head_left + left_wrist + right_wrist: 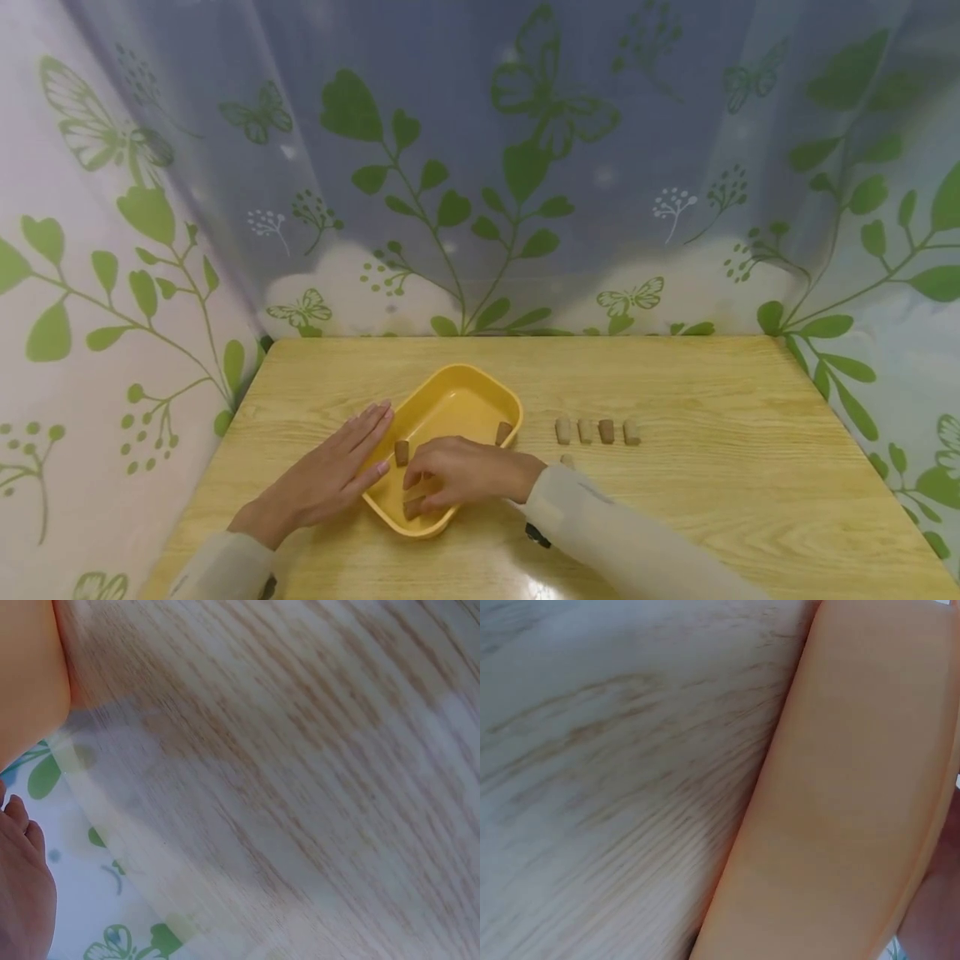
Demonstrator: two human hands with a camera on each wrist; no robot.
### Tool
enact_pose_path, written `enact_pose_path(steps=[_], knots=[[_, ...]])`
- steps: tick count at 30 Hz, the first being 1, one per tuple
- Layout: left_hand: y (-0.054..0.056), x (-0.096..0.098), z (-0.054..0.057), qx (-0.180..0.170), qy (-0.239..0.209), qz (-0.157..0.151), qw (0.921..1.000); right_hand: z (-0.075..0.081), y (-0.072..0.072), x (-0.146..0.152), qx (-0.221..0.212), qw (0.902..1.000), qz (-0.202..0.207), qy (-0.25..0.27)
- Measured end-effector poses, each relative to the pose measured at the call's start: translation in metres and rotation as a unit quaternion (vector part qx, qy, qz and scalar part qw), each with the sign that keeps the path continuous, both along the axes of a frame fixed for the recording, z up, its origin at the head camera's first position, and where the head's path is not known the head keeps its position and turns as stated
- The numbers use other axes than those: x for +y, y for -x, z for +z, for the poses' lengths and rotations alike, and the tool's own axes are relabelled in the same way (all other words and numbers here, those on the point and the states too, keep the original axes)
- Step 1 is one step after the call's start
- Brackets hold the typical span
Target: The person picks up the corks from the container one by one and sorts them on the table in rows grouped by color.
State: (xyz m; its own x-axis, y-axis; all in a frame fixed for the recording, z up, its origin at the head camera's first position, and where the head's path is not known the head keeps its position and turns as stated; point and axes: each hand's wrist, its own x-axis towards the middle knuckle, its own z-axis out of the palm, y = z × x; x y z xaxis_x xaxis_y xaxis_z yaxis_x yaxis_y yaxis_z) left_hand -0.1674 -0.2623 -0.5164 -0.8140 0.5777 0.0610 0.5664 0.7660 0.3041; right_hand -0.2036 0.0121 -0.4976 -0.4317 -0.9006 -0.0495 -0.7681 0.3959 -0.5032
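- At the bottom edge, nearest the camera, come the sleeves (622, 533), at about 7 and 5 o'clock.
- Inside the tray's (450, 402) near end, the near cork (412, 508) lies at 8 o'clock from the middle of the right hand (459, 473), right by its thumb tip.
- That hand reaches over the tray's right rim, fingers bent and partly spread above this cork; whether it is pinched, I cannot tell.
- At 9 o'clock from it, the left hand (330, 471) lies along the tray's left rim, fingers straight, gripping nothing.
- At 3 o'clock, outside the tray, the lone cork (567, 460) is partly hidden by the right sleeve.
- In the tray, the left cork (402, 452) stands at 10 o'clock, the far cork (504, 432) at 2.
- Between 2 and 3 o'clock, on the table (712, 517), is the row (585, 431): four corks, the third browner.
- At 12, beyond the table, hangs a leaf-printed curtain (465, 250).
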Motion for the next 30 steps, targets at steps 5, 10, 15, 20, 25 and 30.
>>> enact_pose_path(steps=[5, 10, 15, 20, 25, 30], knots=[[0.0, 0.001, 0.0, 0.003, 0.0, 0.0, 1.0, 0.0, 0.003, -0.005, -0.014, 0.9994, 0.023, -0.02], [0.0, 0.001, 0.0, 0.006, 0.008, 0.003, 0.9999, 0.003, 0.005, -0.007, -0.049, 0.9976, 0.035, -0.035], [0.0, 0.001, 0.0, 0.005, 0.005, 0.001, 1.0, 0.002, 0.004, -0.009, -0.072, 0.9954, 0.037, -0.051], [0.001, 0.001, -0.001, 0.004, 0.004, 0.0, 1.0, 0.003, 0.004, -0.012, -0.065, 0.9942, 0.047, -0.072], [0.001, 0.0, -0.001, -0.003, 0.0, -0.001, 1.0, 0.003, 0.003, -0.014, -0.082, 0.9917, 0.059, -0.08], [0.001, 0.0, 0.0, -0.004, -0.003, -0.004, 1.0, 0.003, 0.003, -0.014, -0.095, 0.9904, 0.062, -0.079]])
